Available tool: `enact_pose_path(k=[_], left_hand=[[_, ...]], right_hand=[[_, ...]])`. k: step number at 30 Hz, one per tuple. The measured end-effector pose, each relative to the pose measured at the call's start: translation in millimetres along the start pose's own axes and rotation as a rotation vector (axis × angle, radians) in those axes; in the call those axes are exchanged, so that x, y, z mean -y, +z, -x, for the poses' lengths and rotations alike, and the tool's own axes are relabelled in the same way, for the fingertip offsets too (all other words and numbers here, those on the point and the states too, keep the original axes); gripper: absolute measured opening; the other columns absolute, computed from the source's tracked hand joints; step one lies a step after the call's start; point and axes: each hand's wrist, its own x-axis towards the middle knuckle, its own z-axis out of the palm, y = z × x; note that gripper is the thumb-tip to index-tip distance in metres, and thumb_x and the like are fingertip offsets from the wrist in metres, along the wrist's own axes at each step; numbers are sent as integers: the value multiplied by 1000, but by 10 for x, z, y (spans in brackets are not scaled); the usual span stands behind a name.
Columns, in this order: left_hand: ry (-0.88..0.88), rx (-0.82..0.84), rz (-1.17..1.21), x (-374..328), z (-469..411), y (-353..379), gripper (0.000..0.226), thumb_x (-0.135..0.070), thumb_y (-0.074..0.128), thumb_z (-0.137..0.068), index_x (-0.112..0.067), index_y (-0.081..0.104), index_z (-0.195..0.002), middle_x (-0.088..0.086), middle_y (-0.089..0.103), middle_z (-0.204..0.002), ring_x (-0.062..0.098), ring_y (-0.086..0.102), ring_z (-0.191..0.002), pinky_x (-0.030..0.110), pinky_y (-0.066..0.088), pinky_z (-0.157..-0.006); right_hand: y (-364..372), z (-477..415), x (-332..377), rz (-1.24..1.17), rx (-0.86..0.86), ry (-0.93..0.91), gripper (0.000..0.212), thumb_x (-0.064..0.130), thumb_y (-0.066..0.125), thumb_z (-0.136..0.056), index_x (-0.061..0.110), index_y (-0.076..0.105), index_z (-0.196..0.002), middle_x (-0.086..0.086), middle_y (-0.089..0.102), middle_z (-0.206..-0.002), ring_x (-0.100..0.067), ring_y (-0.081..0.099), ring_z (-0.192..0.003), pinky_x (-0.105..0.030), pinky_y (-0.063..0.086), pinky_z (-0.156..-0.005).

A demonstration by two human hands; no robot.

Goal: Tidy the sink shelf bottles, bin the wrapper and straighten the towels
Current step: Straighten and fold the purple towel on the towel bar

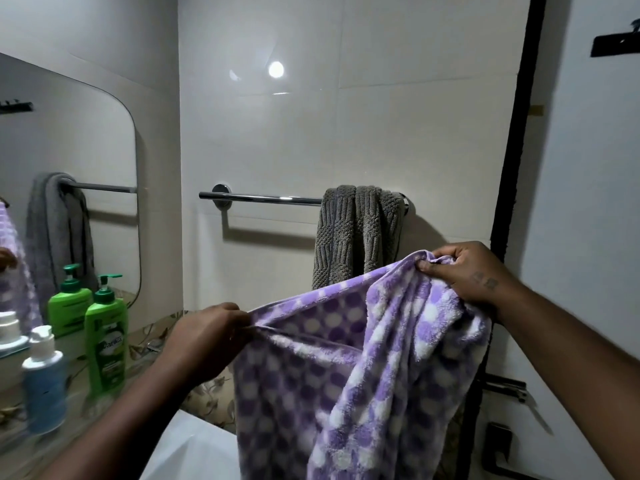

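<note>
We are holding a purple-and-white dotted fleece towel [329,375] up before the tiled wall. Our left hand [204,337] is pinching its top edge and our right hand [464,271] is gripping a bunched corner higher up, with the cloth hanging below them. Behind it, a grey ribbed towel [356,233] is hanging bunched at the right end of a chrome wall rail [263,198]. A green pump bottle [105,334] and a blue white-capped bottle [43,379] are standing at our left.

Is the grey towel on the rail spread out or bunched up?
Bunched up. The grey towel hangs in thick folds at the right end of the rail, and most of the bar is bare.
</note>
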Motion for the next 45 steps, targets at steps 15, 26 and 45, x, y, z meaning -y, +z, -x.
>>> enact_pose_path(k=[15, 26, 45], left_hand=[[-82, 98, 571, 310, -126, -210, 19, -15, 51, -75, -27, 65, -77, 7, 62, -97, 29, 63, -89, 42, 51, -82], [18, 284, 199, 476, 5, -38, 43, -64, 65, -85, -22, 64, -79, -5, 61, -82, 9, 56, -72, 34, 48, -69], [-426, -94, 1324, 498, -198, -298, 5, -15, 72, -85, -13, 74, -89, -2, 70, -80, 3, 65, -66, 17, 53, -57]], right_hand=[[-62, -97, -33, -63, -86, 68, 9, 15, 84, -80, 17, 80, -87, -4, 77, -80, -18, 68, -73, -33, 54, -76], [-178, -99, -130, 3, -245, 147, 14, 22, 85, -80, 17, 78, -90, -2, 75, -79, -17, 67, -70, -30, 53, -76], [-373, 87, -274, 174, -170, 318, 25, 28, 91, -72, 11, 74, -82, -11, 76, -76, -22, 65, -66, -37, 56, -74]])
